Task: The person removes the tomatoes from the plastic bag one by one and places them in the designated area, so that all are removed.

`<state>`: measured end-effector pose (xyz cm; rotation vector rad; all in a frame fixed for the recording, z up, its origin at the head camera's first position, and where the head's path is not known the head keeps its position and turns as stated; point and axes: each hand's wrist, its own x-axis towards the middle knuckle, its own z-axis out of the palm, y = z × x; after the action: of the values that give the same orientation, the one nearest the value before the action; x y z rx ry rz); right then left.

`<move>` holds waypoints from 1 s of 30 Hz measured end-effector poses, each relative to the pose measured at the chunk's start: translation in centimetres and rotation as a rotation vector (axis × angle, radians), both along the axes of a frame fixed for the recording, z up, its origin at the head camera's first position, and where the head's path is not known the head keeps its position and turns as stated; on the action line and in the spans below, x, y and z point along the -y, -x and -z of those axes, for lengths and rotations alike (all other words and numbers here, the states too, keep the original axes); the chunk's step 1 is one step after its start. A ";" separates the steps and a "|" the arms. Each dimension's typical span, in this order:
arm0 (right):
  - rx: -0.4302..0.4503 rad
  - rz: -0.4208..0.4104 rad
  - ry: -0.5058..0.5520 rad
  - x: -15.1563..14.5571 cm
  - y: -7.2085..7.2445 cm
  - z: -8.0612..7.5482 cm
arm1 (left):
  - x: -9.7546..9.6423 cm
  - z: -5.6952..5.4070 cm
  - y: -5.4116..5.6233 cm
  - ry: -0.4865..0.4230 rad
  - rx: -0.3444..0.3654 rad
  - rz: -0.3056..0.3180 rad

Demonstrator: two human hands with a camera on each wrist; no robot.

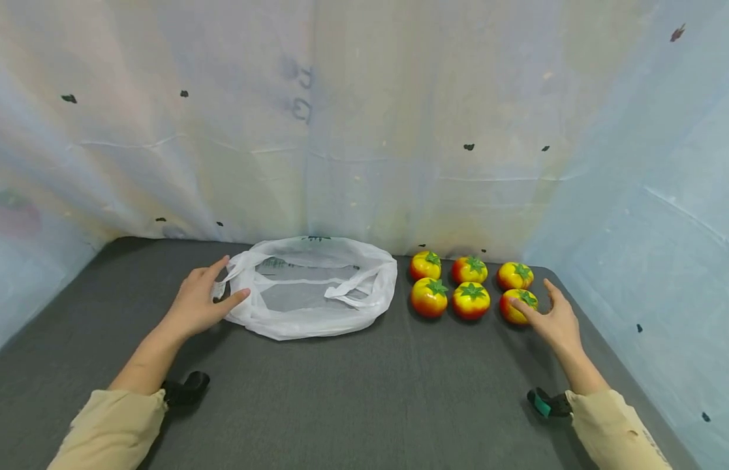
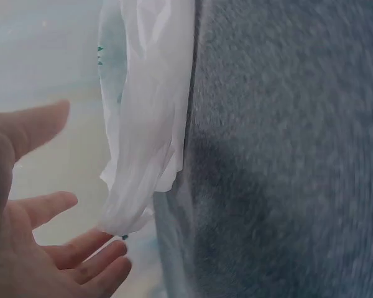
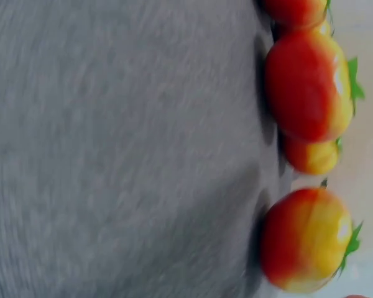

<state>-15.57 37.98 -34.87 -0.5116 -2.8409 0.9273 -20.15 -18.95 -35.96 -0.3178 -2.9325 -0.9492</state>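
Observation:
A white plastic bag (image 1: 317, 324) lies spread on the dark table with its mouth facing up. Beside its left handle, the left hand (image 1: 202, 301) is spread, thumb apart from the fingers. In the left wrist view, the fingertips come right at the end of the bag's bunched handle (image 2: 133, 198). On the right, several red-and-yellow tomatoes with green leafy tops stand in two rows. The right hand (image 1: 557, 324) is at the front right tomato (image 1: 515, 308), its thumb overlapping the fruit and its fingers raised behind. Only bits of fingertips enter the right wrist view, near that tomato (image 3: 306, 241).
Dark grey cloth covers the table (image 1: 352, 398). A pale sheet (image 1: 364, 130) rises along the back edge, and bluish sheeting (image 1: 664, 261) borders the right side. Black wrist straps with small devices (image 1: 188, 388) hang by both sleeves, low over the table.

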 end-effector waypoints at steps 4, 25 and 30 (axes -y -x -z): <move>-0.142 -0.005 -0.016 1.5 0.0 -0.4 | -0.2 -0.1 -0.3 0.047 -0.067 -0.004; -0.525 -0.337 -0.093 8.8 1.3 -0.2 | -0.7 0.0 -1.0 0.242 -0.155 0.058; -0.518 -0.403 -0.122 10.8 1.7 0.1 | -0.8 0.3 -1.2 0.247 -0.150 0.052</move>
<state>-17.28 27.17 -34.97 0.2924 -2.5227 0.7838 -18.99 -18.15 -36.22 -0.4561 -2.9144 -0.5397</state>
